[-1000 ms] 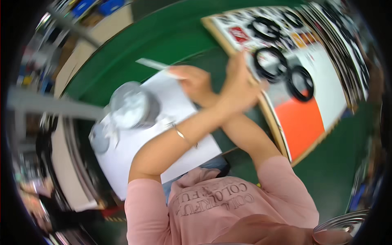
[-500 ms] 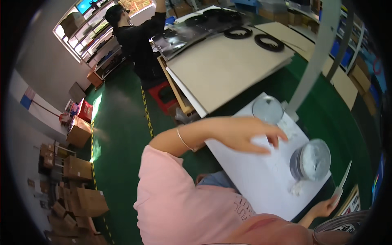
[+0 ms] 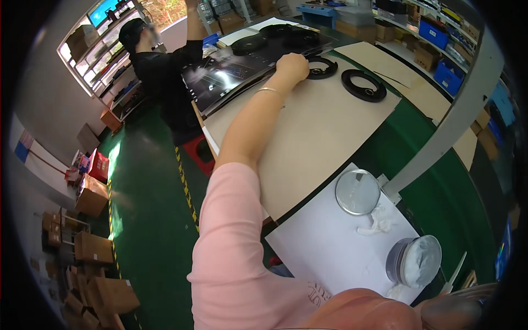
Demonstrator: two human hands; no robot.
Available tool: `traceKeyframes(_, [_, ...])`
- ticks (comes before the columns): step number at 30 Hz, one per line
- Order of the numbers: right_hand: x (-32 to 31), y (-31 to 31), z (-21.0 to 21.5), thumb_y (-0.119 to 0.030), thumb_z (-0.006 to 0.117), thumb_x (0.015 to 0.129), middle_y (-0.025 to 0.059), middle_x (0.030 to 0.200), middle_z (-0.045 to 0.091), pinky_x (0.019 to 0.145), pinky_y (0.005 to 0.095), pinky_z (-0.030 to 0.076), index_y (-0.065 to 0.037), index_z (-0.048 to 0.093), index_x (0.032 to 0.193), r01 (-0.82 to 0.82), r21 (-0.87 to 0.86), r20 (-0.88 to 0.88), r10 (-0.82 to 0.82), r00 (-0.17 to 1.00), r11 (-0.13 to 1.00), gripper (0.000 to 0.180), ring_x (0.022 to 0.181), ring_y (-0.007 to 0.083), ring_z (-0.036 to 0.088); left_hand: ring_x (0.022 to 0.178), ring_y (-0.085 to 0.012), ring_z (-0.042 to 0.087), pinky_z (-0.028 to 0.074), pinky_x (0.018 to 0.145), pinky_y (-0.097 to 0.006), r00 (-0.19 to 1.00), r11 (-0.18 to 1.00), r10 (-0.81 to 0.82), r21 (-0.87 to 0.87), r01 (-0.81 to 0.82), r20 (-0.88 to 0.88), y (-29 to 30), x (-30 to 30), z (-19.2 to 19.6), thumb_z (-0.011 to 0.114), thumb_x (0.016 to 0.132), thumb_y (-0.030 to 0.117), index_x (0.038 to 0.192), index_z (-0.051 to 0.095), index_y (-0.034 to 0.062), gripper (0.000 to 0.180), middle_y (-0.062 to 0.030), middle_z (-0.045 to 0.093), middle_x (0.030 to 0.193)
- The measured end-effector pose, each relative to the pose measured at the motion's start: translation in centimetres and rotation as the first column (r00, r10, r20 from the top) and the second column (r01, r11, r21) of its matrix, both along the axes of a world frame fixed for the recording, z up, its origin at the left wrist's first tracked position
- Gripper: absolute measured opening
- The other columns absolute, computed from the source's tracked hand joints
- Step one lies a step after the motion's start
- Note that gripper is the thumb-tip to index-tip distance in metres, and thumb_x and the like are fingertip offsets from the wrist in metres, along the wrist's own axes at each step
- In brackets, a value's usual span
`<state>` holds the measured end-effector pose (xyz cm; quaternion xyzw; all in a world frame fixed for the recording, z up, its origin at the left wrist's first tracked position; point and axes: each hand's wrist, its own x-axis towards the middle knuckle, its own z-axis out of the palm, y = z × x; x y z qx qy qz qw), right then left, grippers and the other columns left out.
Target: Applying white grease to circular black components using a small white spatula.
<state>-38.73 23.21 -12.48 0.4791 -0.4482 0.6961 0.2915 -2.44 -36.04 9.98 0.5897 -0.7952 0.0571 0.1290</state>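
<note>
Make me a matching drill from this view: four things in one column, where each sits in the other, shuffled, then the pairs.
Things:
1. left hand
2. black ring
3. round lid
4. open tub of white paste

Places:
A. alone on the tan board, to the right of the hand
B. near the right edge of the white sheet, closest to the person
C. stretched far out, resting at another black ring
D. at the far end of the white sheet, beside the grey post

Pairs: 1-C, 2-A, 3-D, 4-B
</note>
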Motion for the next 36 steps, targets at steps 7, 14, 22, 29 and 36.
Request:
traceKeyframes(7, [2.1,1.3,-0.6,-0.007,0.049,0.084,0.0177,0.099,0.057,0.082,0.0314,0.045,0.006,0.054,0.103,0.443,0.443,0.220,-0.573,0.789,0.779,0.023,0.091,0.0232,0.056,0.089,-0.0256,0.059,0.047,0.073,-0.033,0.988,0.996,0.084,-0.005,-0.084,0.126,-2.4,-1.2,0.0,0.050,0.076,0.013,0.090,0.064,0.0068,0.021,-0.0130,0.061,0.094])
traceKeyframes(14, [4.5,0.5,2.7,-0.002,0.047,0.084,0.0188,0.097,0.057,0.079,0.0302,0.046,0.009,0.054,0.101,0.531,0.670,0.070,-0.756,0.651,0.519,0.021,0.088,0.0225,0.057,0.056,-0.0159,0.061,0.048,0.062,-0.025,0.988,0.936,0.146,0.330,-0.121,-0.054,-2.3,0.5,1.8,0.062,0.068,0.031,0.080,0.063,0.0055,0.028,-0.0087,0.063,0.070])
traceKeyframes(22, [3.6,1.1,1.2,-0.012,0.052,0.084,0.0161,0.094,0.059,0.074,0.0272,0.046,0.008,0.055,0.100,0.538,0.504,0.181,-0.691,0.699,0.676,0.025,0.082,0.0181,0.057,0.055,-0.0201,0.060,0.048,0.048,-0.027,0.967,0.721,0.206,0.692,-0.045,-0.152,2.7,5.1,3.1,0.057,0.065,0.025,0.076,0.055,-0.0017,0.029,-0.0139,0.060,0.068])
traceKeyframes(29, [4.2,2.2,2.5,-0.017,0.054,0.083,0.0142,0.088,0.060,0.070,0.0263,0.045,0.009,0.056,0.095,0.516,0.326,0.340,-0.608,0.717,0.792,0.029,0.077,0.0161,0.056,0.069,-0.0236,0.059,0.051,0.063,-0.034,0.447,0.595,0.139,0.435,0.676,-0.884,10.8,7.5,4.3,0.055,0.075,0.013,0.083,0.051,-0.0013,0.017,-0.0109,0.057,0.077])
traceKeyframes(36, [6.9,0.5,14.9,-0.010,0.056,0.080,0.0089,0.093,0.058,0.068,0.0224,0.044,0.006,0.054,0.098,0.187,0.359,0.316,-0.307,0.898,0.915,0.023,0.076,0.0124,0.056,0.094,-0.0298,0.055,0.042,0.084,-0.042,0.065,0.334,0.186,0.126,0.934,-0.980,28.9,8.0,-0.7,0.054,0.075,0.006,0.095,0.040,-0.0004,0.025,-0.0230,0.056,0.096])
